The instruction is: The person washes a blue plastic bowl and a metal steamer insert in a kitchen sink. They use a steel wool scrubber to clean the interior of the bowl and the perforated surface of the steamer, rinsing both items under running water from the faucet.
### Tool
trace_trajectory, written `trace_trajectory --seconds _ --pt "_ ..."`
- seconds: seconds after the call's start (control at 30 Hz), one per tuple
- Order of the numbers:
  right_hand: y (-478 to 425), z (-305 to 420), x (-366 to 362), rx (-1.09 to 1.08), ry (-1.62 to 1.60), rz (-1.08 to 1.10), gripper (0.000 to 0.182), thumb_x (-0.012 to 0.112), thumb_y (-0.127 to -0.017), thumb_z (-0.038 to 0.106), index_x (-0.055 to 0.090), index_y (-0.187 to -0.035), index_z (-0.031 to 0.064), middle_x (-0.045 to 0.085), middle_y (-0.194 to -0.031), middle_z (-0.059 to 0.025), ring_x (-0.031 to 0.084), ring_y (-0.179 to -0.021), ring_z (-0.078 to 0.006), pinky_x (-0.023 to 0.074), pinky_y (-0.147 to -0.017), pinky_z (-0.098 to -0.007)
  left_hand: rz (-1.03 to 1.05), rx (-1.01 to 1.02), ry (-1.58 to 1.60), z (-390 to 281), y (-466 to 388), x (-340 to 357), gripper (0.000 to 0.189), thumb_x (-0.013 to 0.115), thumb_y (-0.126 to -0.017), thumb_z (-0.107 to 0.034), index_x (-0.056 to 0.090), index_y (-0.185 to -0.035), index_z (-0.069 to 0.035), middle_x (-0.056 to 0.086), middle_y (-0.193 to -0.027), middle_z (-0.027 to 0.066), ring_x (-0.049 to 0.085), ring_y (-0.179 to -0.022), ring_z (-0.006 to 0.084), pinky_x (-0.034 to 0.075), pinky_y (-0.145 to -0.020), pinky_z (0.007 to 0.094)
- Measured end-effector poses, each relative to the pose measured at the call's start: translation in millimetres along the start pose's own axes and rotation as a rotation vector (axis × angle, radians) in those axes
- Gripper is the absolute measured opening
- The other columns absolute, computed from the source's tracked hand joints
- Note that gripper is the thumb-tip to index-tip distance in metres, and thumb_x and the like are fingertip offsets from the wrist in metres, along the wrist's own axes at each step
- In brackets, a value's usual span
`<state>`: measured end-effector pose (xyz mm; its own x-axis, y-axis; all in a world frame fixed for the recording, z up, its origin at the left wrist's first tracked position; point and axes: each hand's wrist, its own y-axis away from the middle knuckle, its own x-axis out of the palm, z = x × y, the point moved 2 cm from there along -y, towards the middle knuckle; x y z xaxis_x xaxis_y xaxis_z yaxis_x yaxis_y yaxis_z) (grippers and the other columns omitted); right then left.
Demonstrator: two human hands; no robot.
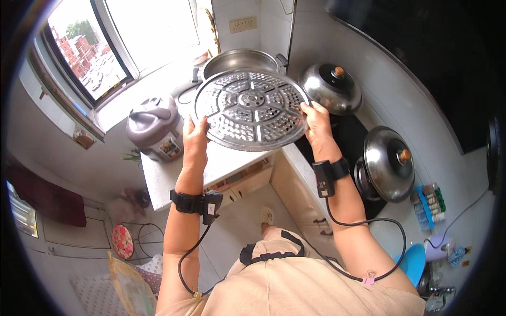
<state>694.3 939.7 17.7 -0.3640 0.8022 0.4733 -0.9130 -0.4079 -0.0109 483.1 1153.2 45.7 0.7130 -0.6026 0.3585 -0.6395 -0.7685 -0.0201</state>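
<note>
A round, perforated metal steamer plate (252, 112) is held up between both hands, over the white countertop. My left hand (195, 136) grips its left rim, thumb and fingers at the edge. My right hand (317, 123) holds the right rim with the fingers around it. Just behind the plate stands a wide stainless steel pot (241, 58) with black side handles, its lower part hidden by the plate. Right of that pot is a domed metal lid (330, 89) with a wooden knob.
An electric pressure cooker (154, 128) stands at the left on the counter (158, 189). On the right, a second domed lid (388, 164) tops a pan on the black cooktop (348, 136). Spice jars (431, 205) and a blue basin (415, 262) are farther down.
</note>
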Motion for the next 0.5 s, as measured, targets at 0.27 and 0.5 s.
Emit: trace_trajectory --seconds 0.27,0.5 --pt "-131 -36 47 0.092 0.048 0.008 0.019 0.050 -0.081 0.000 0.056 -0.099 -0.0017 0.060 -0.083 -0.0068 0.058 -0.072 -0.0165 0.0478 -0.069 -0.0301 -0.174 0.176 -0.385 32 -138 1 0.036 0.057 -0.087 -0.015 0.049 -0.115 0.006 0.060 -0.084 0.0099 0.055 -0.061 0.0111 0.043 -0.042 0.0237" --pt "-213 -71 36 0.164 0.275 -0.051 0.032 0.045 -0.071 -0.006 0.054 -0.102 -0.0028 0.060 -0.085 -0.0098 0.060 -0.069 -0.0216 0.0517 -0.059 -0.0365 -0.162 0.148 -0.624 57 -228 12 0.037 0.057 -0.086 -0.013 0.048 -0.114 0.008 0.058 -0.070 0.0083 0.053 -0.049 0.0115 0.042 -0.042 0.0245"
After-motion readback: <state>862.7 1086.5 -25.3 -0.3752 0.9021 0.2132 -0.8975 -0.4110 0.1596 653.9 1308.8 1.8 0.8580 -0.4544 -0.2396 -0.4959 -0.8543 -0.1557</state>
